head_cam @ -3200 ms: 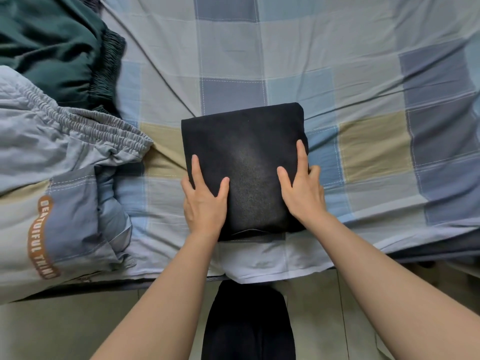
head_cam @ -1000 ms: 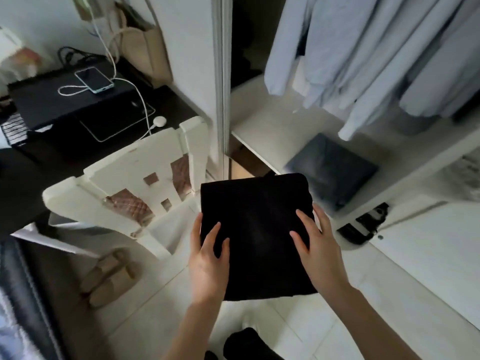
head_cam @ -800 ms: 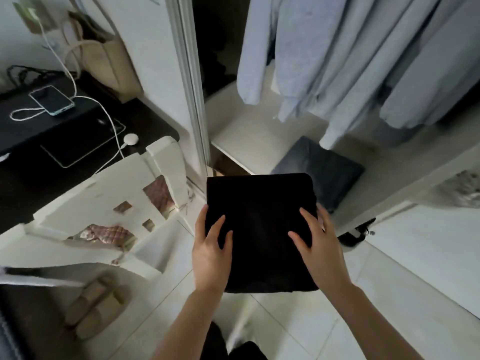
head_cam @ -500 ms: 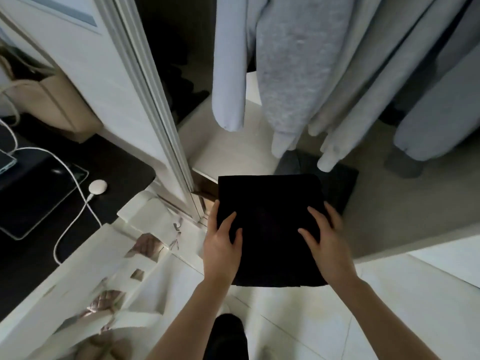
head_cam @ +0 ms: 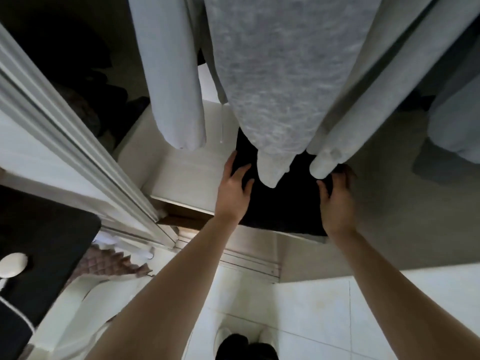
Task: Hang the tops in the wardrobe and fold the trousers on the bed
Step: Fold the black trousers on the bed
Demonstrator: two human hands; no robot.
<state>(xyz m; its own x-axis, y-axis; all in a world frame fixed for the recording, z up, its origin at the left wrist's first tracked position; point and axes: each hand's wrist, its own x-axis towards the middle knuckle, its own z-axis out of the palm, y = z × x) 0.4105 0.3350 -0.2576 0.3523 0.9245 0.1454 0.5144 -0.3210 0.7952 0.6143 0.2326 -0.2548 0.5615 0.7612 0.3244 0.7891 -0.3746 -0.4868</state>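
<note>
The folded black trousers [head_cam: 283,209] are held flat over the front of the white wardrobe shelf [head_cam: 181,172], their far edge hidden behind hanging sleeves. My left hand [head_cam: 233,188] grips their left side with fingers spread on top. My right hand [head_cam: 336,201] grips the right side, fingers curled at the far corner. Grey and pale tops [head_cam: 280,74] hang directly above, and their cuffs dangle down onto the trousers.
The white sliding-door frame [head_cam: 78,152] runs diagonally at the left. A black desk [head_cam: 46,242] with a white puck and cable sits lower left, above a white chair [head_cam: 85,307]. White floor tiles [head_cam: 311,313] lie below.
I carried the folded trousers from the bed to the wardrobe. Over the last second both hands pushed them forward, under the hanging sleeves and over the shelf.
</note>
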